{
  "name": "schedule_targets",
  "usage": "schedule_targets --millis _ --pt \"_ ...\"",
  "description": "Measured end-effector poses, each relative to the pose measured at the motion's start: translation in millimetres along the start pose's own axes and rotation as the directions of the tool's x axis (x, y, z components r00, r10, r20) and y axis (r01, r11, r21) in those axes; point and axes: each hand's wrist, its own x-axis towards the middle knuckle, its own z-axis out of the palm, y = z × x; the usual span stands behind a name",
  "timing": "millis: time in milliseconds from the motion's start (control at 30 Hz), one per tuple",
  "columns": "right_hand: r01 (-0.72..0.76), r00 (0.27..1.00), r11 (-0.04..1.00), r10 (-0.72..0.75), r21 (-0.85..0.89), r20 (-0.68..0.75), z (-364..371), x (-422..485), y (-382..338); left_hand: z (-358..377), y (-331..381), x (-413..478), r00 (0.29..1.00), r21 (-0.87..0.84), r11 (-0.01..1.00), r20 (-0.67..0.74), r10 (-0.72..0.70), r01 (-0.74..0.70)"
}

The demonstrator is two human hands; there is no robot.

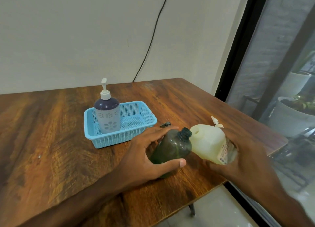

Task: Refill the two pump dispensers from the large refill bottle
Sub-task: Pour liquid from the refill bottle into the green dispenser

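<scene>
Centre right, above the wooden table [51,133]: left hand [144,158] curled round a dark green dispenser bottle [173,148], thumb along the near side, fingers over the far side. Bottle tilted, threaded neck bare and pointing up and to the right, lower end at or just above the tabletop; which, not discernible.

Just beside it: right hand [247,160] clamped round the labelled body of the large cream refill bottle [208,141], likewise tilted, its shoulder touching the green bottle's neck. Round opening of the refill bottle facing up and left, close to that neck. Any flow of liquid not discernible.

Behind the left hand's fingers, lying on the table: black pump head [165,124]. Behind the refill bottle: pale pump top [215,122], partly hidden.

Further back, to the left: light blue perforated basket [119,138], with a grey and dark blue pump dispenser [107,116] standing upright in its left end, white pump fitted.

Background: pale wall with a black cable [153,34]; at right, a dark-framed window [281,56] with white planters [293,119] beyond.
</scene>
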Motion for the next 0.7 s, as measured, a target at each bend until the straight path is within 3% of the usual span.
schedule_targets --millis 300,700 --pt "-0.008 1.000 0.999 0.009 0.044 -0.010 0.9 0.6 -1.5 -2.9 -7.2 2.7 1.000 0.073 0.997 0.003 -0.007 0.007" --pt "0.012 1.000 0.999 -0.012 -0.031 0.007 -2.3 2.4 -0.4 -3.5 -9.9 3.0 0.999 0.091 0.996 0.038 -0.021 0.018"
